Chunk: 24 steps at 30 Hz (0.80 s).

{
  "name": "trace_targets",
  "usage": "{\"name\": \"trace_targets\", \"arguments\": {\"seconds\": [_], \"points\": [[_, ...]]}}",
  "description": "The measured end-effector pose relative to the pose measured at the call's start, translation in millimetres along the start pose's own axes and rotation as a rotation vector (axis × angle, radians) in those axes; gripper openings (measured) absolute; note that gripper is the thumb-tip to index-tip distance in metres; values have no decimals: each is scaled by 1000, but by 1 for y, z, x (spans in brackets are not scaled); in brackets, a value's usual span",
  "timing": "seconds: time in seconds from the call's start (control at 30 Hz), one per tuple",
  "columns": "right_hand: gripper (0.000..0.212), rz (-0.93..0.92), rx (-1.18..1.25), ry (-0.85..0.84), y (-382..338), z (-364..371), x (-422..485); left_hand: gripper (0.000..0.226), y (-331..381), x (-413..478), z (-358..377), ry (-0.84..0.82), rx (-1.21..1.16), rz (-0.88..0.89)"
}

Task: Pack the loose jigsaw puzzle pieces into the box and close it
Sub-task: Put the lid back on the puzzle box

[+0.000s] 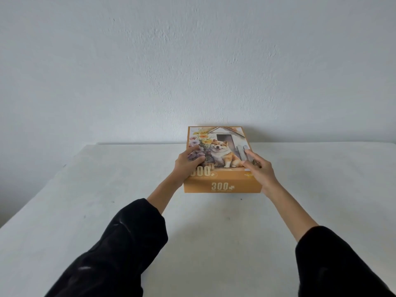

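An orange jigsaw puzzle box (pixel 222 186) stands on the white table (pixel 203 232), near its far edge. Its lid is on and shows a picture of a dog beside flowers, with "300" printed on the front side. My left hand (pixel 187 166) grips the lid's near left corner, thumb and fingers resting on top. My right hand (pixel 256 170) holds the near right corner, fingers spread over the lid's right side. No loose puzzle pieces are in sight.
A plain white wall (pixel 192 61) rises right behind the table. Both my arms wear black sleeves. A few small dark specks mark the tabletop in front of the box.
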State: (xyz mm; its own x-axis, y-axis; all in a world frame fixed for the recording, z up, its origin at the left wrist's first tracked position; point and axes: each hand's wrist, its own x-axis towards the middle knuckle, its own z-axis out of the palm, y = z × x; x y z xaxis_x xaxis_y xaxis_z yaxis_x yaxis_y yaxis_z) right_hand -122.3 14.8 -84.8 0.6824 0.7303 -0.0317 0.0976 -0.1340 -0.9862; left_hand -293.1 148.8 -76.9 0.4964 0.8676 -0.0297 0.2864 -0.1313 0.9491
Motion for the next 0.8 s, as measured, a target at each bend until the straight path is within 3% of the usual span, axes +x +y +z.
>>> {"name": "trace_targets", "arguments": {"seconds": [0.3,0.57,0.8], "points": [[47,-10,-32,-22,4,3,17,47,-14,19,12,19,75,-1],[45,-76,-209,31,4,10,15,50,-22,32,14,18,380,88],[38,-88,-320,83,8,11,16,46,-15,28,17,49,652,266]]}}
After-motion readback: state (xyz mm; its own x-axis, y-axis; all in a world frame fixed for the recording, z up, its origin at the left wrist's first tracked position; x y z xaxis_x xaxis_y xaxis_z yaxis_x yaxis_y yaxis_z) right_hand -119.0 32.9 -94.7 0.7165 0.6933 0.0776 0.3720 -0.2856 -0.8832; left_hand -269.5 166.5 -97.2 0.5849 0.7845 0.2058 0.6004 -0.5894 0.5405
